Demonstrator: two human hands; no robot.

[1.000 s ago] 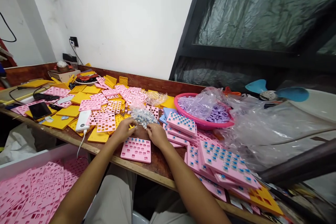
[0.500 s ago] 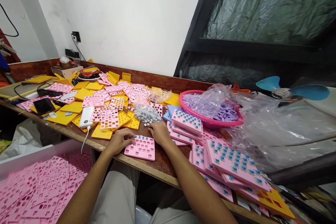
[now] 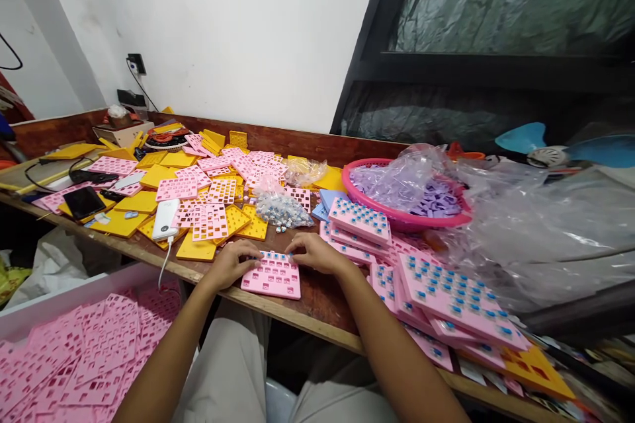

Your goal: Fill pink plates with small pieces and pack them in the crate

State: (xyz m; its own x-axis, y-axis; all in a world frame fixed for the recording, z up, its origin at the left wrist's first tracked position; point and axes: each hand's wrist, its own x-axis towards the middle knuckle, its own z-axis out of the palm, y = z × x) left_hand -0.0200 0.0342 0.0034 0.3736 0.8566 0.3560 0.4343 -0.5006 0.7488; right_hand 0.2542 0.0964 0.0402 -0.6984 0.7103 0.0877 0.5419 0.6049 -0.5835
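Curling at the plate's (image 3: pixel 272 281) far left corner is the left hand (image 3: pixel 234 265); the right hand (image 3: pixel 313 254) is arching at the far right. Whether either is pinching a switch, I cannot tell. The plate is lying at the surface's (image 3: pixel 327 294) near edge, top row carrying blue switches (image 3: pixel 276 256), lower sockets looking unfilled. Loaded plates (image 3: pixel 456 297) are sitting stacked rightward; a bag (image 3: pixel 284 209) of switches is lying beyond.

I can read no text, label, brand, number or sign anywhere around my fingers (image 3: pixel 242 249). On the white power bank (image 3: pixel 167 215) lying on the counter (image 3: pixel 325 294), I see a small dark mark (image 3: pixel 165 229) near the cable (image 3: pixel 164 263) end, too small for me to make out.
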